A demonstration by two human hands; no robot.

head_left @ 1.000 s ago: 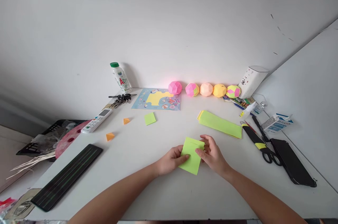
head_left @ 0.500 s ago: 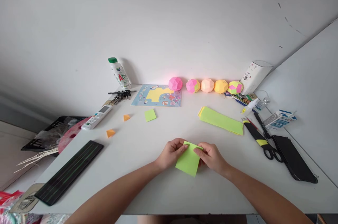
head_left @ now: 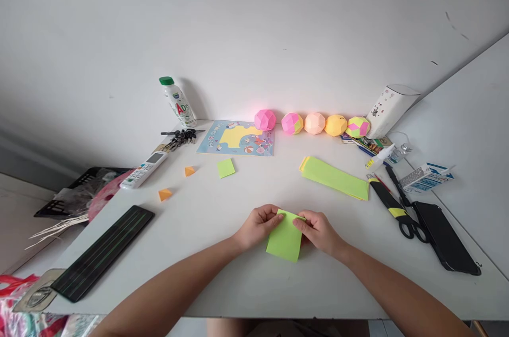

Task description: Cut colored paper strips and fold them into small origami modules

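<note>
A sheet of light green paper (head_left: pixel 284 240) is held between both hands over the table's front middle. My left hand (head_left: pixel 259 225) is closed on its upper left edge, thumb on top. My right hand (head_left: pixel 318 231) pinches the upper right corner, its thumb also on the face and the other fingers behind. Whether the far edge is folded over, I cannot tell. A small green paper square (head_left: pixel 226 168) lies beyond my left hand. Past my right hand rests a stack of long green strips (head_left: pixel 334 178) with yellow ones showing beneath.
Folded paper balls (head_left: pixel 315 123) line the wall beside a printed card (head_left: pixel 235 138). Two orange folded pieces (head_left: pixel 164 194), a remote (head_left: pixel 143 170), keys (head_left: pixel 183 137), a bottle (head_left: pixel 177 103) and a black panel (head_left: pixel 103 253) lie left. Scissors (head_left: pixel 413 230), a cutter (head_left: pixel 387 196) and a phone (head_left: pixel 448 239) are right.
My fingers have shifted to the paper's upper edge; my right hand has lowered from its raised position to pinch the corner. The view has also tilted slightly.
</note>
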